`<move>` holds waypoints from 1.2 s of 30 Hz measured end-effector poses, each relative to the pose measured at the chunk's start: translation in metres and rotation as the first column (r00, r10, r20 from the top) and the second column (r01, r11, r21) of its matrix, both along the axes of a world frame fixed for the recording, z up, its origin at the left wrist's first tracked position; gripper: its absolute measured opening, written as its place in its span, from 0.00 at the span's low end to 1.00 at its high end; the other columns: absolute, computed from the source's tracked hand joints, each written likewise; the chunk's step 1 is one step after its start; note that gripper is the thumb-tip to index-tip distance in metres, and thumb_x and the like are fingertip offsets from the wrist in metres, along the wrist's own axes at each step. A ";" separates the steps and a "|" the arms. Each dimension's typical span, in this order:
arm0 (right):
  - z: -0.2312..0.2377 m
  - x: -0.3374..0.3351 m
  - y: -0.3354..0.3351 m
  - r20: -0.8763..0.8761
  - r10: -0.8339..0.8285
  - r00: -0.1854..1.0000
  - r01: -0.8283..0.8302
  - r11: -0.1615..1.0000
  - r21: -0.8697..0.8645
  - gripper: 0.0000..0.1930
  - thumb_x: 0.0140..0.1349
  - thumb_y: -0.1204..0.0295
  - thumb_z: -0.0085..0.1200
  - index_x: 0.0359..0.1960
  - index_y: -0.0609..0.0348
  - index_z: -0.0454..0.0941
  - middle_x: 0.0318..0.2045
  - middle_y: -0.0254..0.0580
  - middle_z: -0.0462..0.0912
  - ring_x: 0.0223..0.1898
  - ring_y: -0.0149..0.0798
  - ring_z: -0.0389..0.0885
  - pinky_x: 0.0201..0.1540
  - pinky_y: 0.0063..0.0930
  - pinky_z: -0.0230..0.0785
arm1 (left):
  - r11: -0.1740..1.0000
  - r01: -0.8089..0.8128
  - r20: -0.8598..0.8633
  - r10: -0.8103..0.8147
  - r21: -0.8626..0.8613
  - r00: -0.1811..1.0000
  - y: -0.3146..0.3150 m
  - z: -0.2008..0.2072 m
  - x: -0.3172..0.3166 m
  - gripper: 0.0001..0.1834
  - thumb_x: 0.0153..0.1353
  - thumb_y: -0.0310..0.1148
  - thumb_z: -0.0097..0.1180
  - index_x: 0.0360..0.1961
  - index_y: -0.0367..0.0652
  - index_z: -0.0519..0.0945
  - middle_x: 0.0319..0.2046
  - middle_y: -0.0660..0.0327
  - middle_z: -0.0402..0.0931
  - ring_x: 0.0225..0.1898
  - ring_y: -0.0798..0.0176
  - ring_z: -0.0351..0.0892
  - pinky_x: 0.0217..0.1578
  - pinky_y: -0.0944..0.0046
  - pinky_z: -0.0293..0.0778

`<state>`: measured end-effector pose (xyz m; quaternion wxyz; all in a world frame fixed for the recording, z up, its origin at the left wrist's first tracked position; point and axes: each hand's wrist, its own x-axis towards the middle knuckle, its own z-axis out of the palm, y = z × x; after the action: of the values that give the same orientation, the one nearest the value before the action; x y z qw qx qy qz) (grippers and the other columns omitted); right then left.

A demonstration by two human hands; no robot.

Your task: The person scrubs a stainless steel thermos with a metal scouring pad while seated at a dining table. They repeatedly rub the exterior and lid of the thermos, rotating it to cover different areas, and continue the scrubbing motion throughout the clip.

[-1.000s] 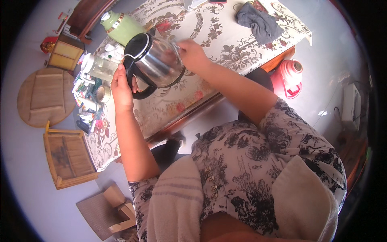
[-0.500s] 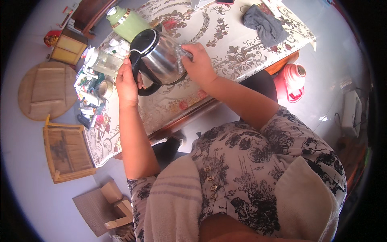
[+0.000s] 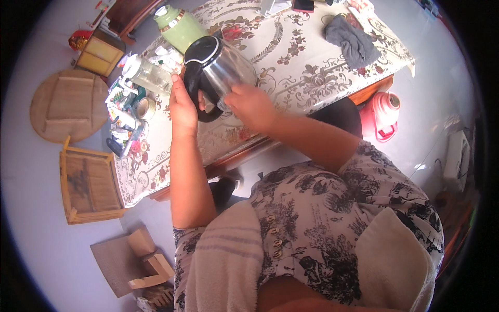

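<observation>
An electric kettle (image 3: 234,65), steel with a black lid and handle, is tilted above the table's near part. My left hand (image 3: 184,104) is closed round the black handle at its left side. Against the lower steel wall presses my right hand (image 3: 250,106), its fingers bunched and slightly blurred. A silvery, crinkled scrubber (image 3: 222,105) peeks out under those fingers; most of it is hidden. Just behind the kettle lies a green thermos flask (image 3: 183,30). A clear jug (image 3: 148,75) is close to my left hand.
A flowered cloth covers the table (image 3: 291,78). Bottles and small items crowd its left edge, with a tape roll (image 3: 146,108). A grey cloth (image 3: 351,41) and a phone (image 3: 303,5) lie farther back. On the floor are a pink thermos (image 3: 383,114), a wooden stool (image 3: 92,187) and a cardboard box (image 3: 130,262).
My right hand has slid from the kettle's far right side down to the lower wall near the handle. In the view, the kettle and left hand sit a little farther right.
</observation>
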<state>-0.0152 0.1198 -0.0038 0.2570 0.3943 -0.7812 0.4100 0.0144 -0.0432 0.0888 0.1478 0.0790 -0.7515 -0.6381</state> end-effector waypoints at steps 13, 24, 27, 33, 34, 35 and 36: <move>-0.001 -0.003 0.009 0.161 -0.005 0.987 0.025 0.992 -0.122 0.11 0.48 0.72 0.63 0.31 0.52 0.73 0.31 0.43 0.75 0.34 0.49 0.78 0.35 0.43 0.71 | 0.996 -0.092 -0.018 0.092 -0.011 0.996 0.024 0.002 0.003 0.29 0.73 0.53 0.31 0.53 0.39 0.72 0.17 0.64 0.67 0.15 0.69 0.63 0.18 0.69 0.62; 0.058 -0.028 0.006 0.320 0.010 0.947 0.084 0.957 -0.278 0.13 0.45 0.71 0.64 0.28 0.58 0.70 0.30 0.46 0.76 0.35 0.51 0.77 0.37 0.41 0.70 | 0.995 -0.094 -0.074 0.092 -0.033 0.993 0.042 -0.001 0.005 0.25 0.74 0.49 0.30 0.42 0.38 0.72 0.16 0.63 0.67 0.15 0.68 0.64 0.18 0.68 0.63; 0.025 -0.017 0.015 0.328 -0.032 0.944 0.087 0.984 -0.155 0.15 0.44 0.71 0.66 0.29 0.57 0.71 0.31 0.45 0.76 0.35 0.52 0.78 0.37 0.42 0.71 | 0.992 -0.126 -0.063 0.128 0.023 0.990 0.047 0.000 0.004 0.24 0.73 0.51 0.33 0.43 0.39 0.71 0.16 0.63 0.67 0.15 0.68 0.64 0.18 0.68 0.62; -0.010 0.006 0.013 0.290 -0.170 0.942 0.158 0.985 0.064 0.17 0.46 0.70 0.65 0.36 0.58 0.72 0.36 0.47 0.76 0.38 0.53 0.79 0.38 0.44 0.72 | 0.983 -0.181 -0.014 0.181 0.028 0.983 0.049 0.000 0.003 0.23 0.72 0.52 0.37 0.43 0.40 0.70 0.19 0.62 0.67 0.17 0.68 0.64 0.19 0.68 0.62; -0.009 0.008 0.013 0.327 -0.162 0.931 0.142 0.986 0.084 0.17 0.47 0.70 0.65 0.37 0.58 0.73 0.37 0.47 0.76 0.39 0.53 0.78 0.39 0.44 0.73 | 0.985 -0.171 -0.018 0.171 0.029 0.985 0.048 -0.001 0.003 0.24 0.72 0.52 0.38 0.46 0.39 0.69 0.19 0.62 0.68 0.16 0.68 0.64 0.18 0.68 0.63; -0.008 0.009 0.015 0.364 -0.155 0.919 0.125 0.987 0.103 0.18 0.47 0.70 0.64 0.39 0.59 0.73 0.37 0.48 0.76 0.39 0.53 0.78 0.40 0.44 0.73 | 0.987 -0.161 -0.023 0.161 0.030 0.987 0.045 -0.002 0.004 0.25 0.72 0.53 0.38 0.48 0.38 0.68 0.19 0.62 0.68 0.15 0.69 0.64 0.17 0.69 0.63; -0.008 0.008 0.016 0.400 -0.148 0.905 0.107 0.987 0.122 0.18 0.48 0.70 0.64 0.40 0.60 0.73 0.38 0.48 0.76 0.40 0.52 0.78 0.41 0.44 0.73 | 0.988 -0.150 -0.027 0.151 0.030 0.988 0.043 -0.002 0.003 0.26 0.72 0.53 0.39 0.51 0.38 0.67 0.19 0.62 0.69 0.14 0.70 0.64 0.16 0.69 0.63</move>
<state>-0.0071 0.1356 -0.0114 0.0951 0.2603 -0.8608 0.4269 0.0175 -0.0003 0.0864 0.2057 0.1283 -0.7320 -0.6368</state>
